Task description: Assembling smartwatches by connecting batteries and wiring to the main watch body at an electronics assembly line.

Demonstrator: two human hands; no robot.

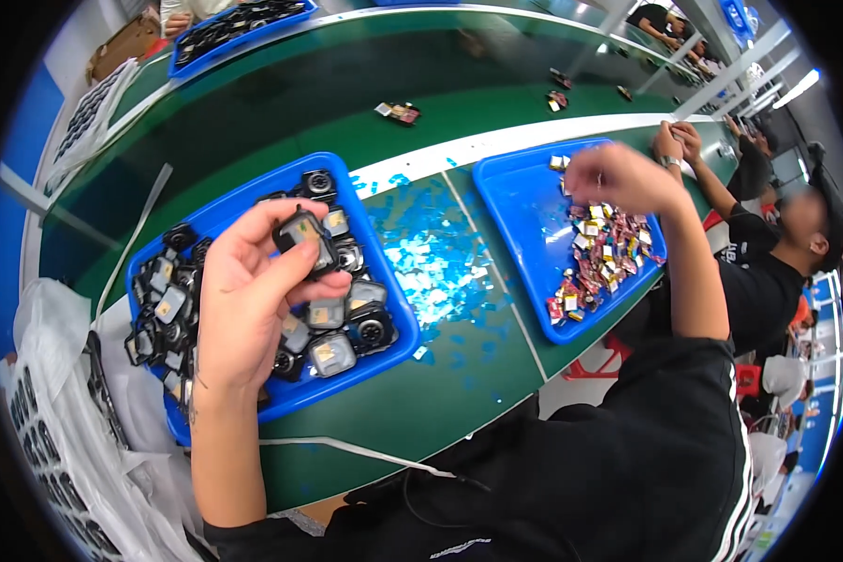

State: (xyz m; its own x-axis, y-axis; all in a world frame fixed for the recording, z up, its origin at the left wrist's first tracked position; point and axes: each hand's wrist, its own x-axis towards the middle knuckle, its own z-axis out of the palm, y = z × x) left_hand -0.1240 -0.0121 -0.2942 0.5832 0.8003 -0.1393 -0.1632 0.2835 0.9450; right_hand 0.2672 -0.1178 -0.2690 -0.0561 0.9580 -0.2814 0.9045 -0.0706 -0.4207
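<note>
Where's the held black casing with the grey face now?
Left of centre in the head view, the black casing with grey face is pinched in the left hand, over the blue plastic tray of similar pieces.

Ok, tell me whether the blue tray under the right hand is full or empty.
The blue tray is partly filled: small parts lie heaped toward its right, while bare blue bottom shows at left.

Gripped at a tilt in the left hand above a blue tray: small black casing with greyish face, partly thumb-covered. Heaped loosely near the right hand: small red, white and yellow parts in a second tray.
</note>
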